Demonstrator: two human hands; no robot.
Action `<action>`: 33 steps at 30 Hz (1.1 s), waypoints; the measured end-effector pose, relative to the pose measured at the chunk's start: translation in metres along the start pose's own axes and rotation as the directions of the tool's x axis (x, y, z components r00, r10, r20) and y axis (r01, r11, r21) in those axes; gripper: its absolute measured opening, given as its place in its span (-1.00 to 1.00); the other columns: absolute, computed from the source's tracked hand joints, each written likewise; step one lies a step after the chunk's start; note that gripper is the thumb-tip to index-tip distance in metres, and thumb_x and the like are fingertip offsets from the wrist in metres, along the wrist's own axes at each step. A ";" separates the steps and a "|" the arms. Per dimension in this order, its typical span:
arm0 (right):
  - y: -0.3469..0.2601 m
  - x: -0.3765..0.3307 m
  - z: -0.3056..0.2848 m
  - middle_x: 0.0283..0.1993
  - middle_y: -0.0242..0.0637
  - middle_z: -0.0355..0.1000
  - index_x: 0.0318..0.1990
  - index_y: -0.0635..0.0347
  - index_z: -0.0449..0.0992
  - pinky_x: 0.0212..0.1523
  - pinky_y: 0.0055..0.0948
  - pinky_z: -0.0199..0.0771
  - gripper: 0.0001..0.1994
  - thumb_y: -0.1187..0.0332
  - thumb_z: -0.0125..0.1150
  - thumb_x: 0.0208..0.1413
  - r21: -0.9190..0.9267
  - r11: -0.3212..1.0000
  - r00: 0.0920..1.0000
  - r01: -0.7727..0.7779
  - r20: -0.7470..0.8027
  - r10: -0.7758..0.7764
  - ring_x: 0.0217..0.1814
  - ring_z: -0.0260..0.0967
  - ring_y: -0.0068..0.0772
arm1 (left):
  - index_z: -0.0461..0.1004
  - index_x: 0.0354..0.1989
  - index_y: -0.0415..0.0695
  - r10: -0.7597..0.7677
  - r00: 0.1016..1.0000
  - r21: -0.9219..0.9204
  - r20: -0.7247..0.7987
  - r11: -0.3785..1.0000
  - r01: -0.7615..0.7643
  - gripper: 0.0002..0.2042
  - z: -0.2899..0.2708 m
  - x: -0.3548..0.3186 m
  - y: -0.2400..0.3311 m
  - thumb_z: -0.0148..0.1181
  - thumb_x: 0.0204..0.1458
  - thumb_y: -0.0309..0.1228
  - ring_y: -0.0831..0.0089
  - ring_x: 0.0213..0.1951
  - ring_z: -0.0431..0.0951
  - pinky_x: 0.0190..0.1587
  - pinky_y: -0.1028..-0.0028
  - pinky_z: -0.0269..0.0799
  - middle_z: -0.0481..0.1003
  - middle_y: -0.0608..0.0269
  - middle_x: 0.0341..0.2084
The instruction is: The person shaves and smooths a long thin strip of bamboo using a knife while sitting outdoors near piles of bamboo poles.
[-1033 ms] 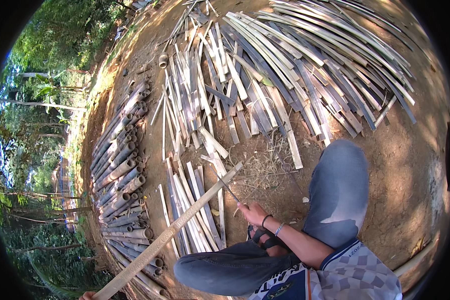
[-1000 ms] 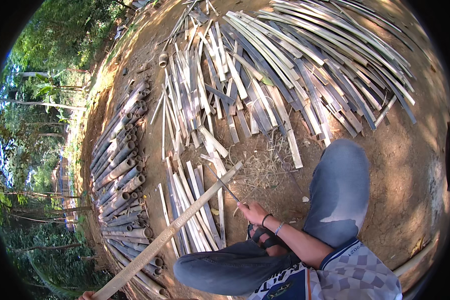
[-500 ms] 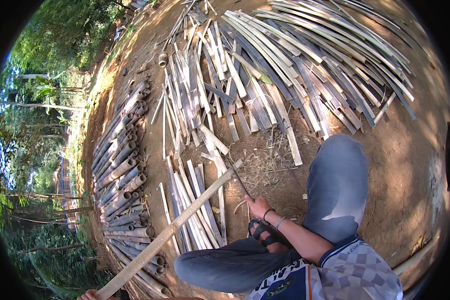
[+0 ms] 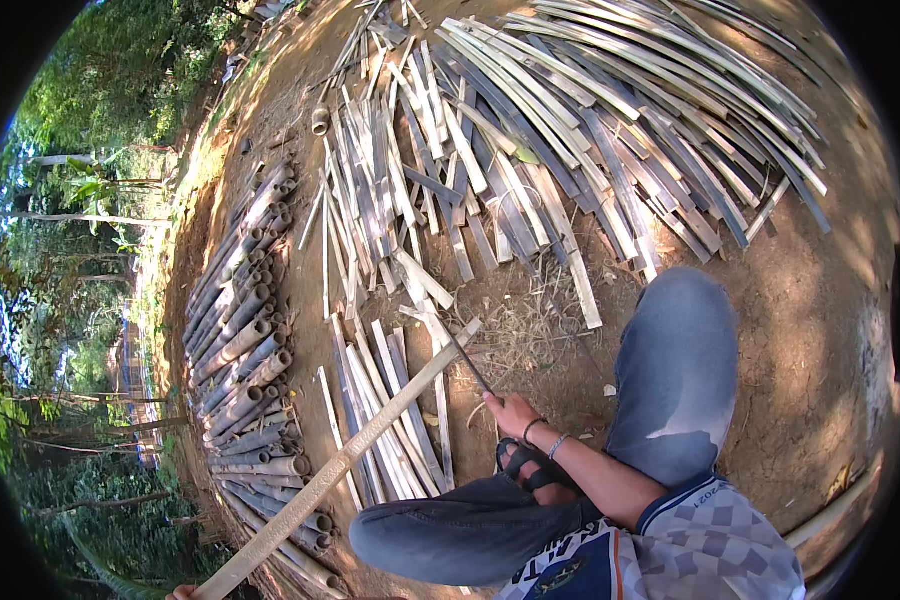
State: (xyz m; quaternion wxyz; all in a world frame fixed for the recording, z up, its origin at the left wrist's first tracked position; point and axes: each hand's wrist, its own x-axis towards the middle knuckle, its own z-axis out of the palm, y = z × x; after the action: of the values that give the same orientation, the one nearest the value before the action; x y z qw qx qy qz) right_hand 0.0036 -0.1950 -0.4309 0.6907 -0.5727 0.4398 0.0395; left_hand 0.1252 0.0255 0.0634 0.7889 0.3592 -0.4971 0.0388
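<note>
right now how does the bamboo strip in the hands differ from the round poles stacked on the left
The held bamboo strip is a flat, pale split piece, slanted and gripped by the left hand; the right hand sets a blade at its far end. The stacked poles are whole, round, hollow-ended and lie on the ground. Both are long bamboo.

Right hand (image 4: 511,412) grips knife (image 4: 467,362) at end of long bamboo strip (image 4: 350,455); left hand (image 4: 182,592) holds its other end. Split strips (image 4: 390,400) beneath, bamboo poles (image 4: 245,340) left.
</note>
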 end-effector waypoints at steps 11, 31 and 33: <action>0.004 0.005 0.002 -0.66 0.04 0.41 -0.60 0.45 0.49 -0.29 -0.13 0.47 -0.25 -0.23 -0.14 0.12 0.031 0.995 0.995 -0.090 0.041 0.089 -0.44 0.50 0.01 | 0.43 -0.42 -0.14 0.046 0.996 0.108 -0.070 0.993 -0.038 -0.46 -0.007 0.000 0.003 -0.05 0.07 0.19 0.54 -0.75 0.17 -0.63 0.58 0.17 0.20 0.36 -0.77; -0.090 -0.133 0.025 -0.48 0.17 0.44 -0.36 0.39 0.49 -0.24 -0.05 0.44 -0.42 -0.09 -0.12 0.20 0.046 0.810 0.727 0.584 0.415 -0.547 -0.33 0.45 0.19 | 0.18 -0.52 -0.11 0.215 0.946 0.653 -0.241 0.757 -0.006 -0.47 0.001 0.002 0.007 -0.41 0.22 0.11 0.58 -0.66 0.13 -0.58 0.63 0.17 0.13 0.36 -0.69; -0.097 -0.141 0.024 -0.48 0.18 0.44 -0.34 0.39 0.49 -0.28 -0.03 0.44 -0.44 -0.07 -0.10 0.19 0.005 0.771 0.679 0.637 0.470 -0.564 -0.35 0.45 0.20 | 0.18 -0.53 -0.10 0.237 0.938 0.669 -0.253 0.743 -0.008 -0.47 0.005 0.001 0.006 -0.41 0.23 0.11 0.58 -0.66 0.13 -0.58 0.63 0.17 0.13 0.37 -0.69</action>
State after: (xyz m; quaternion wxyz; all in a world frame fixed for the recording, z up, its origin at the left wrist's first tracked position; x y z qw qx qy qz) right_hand -0.0143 -0.1453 -0.2666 0.6984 -0.7134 0.0517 -0.0253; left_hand 0.1196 0.0269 0.0684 0.6772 0.5685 -0.3386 0.3219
